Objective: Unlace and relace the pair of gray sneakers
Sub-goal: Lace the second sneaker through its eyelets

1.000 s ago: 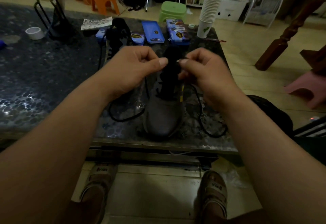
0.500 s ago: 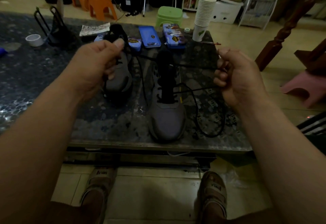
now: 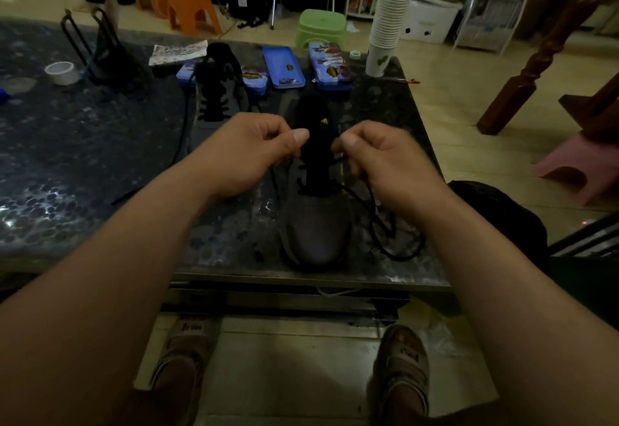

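A person sits at a dark speckled surface [image 3: 100, 164] with a gray sneaker [image 3: 318, 224] standing toe toward them near its front edge. Both hands hover over its tongue: the left hand [image 3: 248, 154] and the right hand [image 3: 378, 161] each pinch a strand of black lace [image 3: 385, 228] between thumb and curled fingers. The second sneaker [image 3: 217, 104] stands at eleven o'clock of the first. Slack lace coils at four o'clock of the near shoe, close to the edge. A pull could snag or tangle it, and in this dim light a dark eyelet is easily skipped.
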Demonstrator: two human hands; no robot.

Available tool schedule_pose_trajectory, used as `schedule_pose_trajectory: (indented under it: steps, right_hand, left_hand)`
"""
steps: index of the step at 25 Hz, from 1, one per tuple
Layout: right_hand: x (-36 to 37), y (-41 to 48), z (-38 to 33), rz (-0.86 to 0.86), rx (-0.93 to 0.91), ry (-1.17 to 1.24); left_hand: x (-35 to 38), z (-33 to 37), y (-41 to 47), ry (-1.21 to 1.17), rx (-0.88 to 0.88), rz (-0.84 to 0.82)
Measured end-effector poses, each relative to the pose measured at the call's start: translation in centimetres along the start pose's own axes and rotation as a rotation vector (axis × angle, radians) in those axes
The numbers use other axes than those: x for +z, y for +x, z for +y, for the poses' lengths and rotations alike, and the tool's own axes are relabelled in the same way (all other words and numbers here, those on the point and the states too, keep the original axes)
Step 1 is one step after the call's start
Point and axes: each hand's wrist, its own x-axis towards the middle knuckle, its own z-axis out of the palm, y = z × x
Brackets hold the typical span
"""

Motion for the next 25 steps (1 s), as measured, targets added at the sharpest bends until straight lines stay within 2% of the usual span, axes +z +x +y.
schedule_pose_trajectory:
  steps: [2, 4, 5, 7, 8, 10, 13, 15, 17, 20, 22, 25]
  right_hand:
    - [-1.9, 0.4, 1.2, 0.090, 0.111, -0.057]
    - [-2.6, 0.2, 2.3, 0.053, 0.197, -0.135]
    - [-2.4, -0.1, 2.4, 0.017, 0.167, -0.195]
    - [-1.2, -0.6, 1.4, -0.060, -0.020, -0.255]
    - [-0.5, -0.7, 0.7, -0.123, -0.081, -0.184]
    - [0.6, -0.6, 0.2, -0.206, -0.086, -0.068]
    - [0.0, -0.3, 1.5, -0.075, 0.018, -0.131]
    - [-1.0, 0.0, 2.6, 0.091, 0.137, -0.040]
    - [-1.7, 0.2, 3.3, 0.192, 0.221, 0.064]
    - [-1.5, 0.4, 3.7, 0.214, 0.252, 0.118]
    - [-1.2, 0.6, 3.8, 0.199, 0.245, 0.095]
    - [-0.7, 0.8, 4.1, 0.126, 0.284, 0.103]
  left_hand:
    - [-0.8, -0.6, 0.1, -0.029, -0.043, 0.025]
    - [-0.7, -0.6, 0.2, -0.003, -0.059, 0.018]
    - [-0.3, -0.5, 0.2, 0.021, -0.050, 0.003]
    - [1.0, 0.3, 0.1, 0.086, 0.009, -0.061]
    - [1.8, 0.7, 0.1, 0.114, 0.038, -0.095]
    - [3.1, 1.2, 0.3, 0.123, 0.059, -0.106]
    - [3.9, 1.2, 1.0, 0.111, 0.048, 0.026]
    - [4.1, 0.3, 1.6, 0.319, 0.088, 0.131]
    - [4.7, 0.0, 1.9, 0.542, 0.130, 0.106]
    - [5.7, 0.2, 2.2, 0.734, 0.127, 0.066]
    - [5.7, 0.5, 2.3, 0.700, 0.132, 0.068]
    - [4.9, 1.1, 2.3, 0.370, 0.056, 0.067]
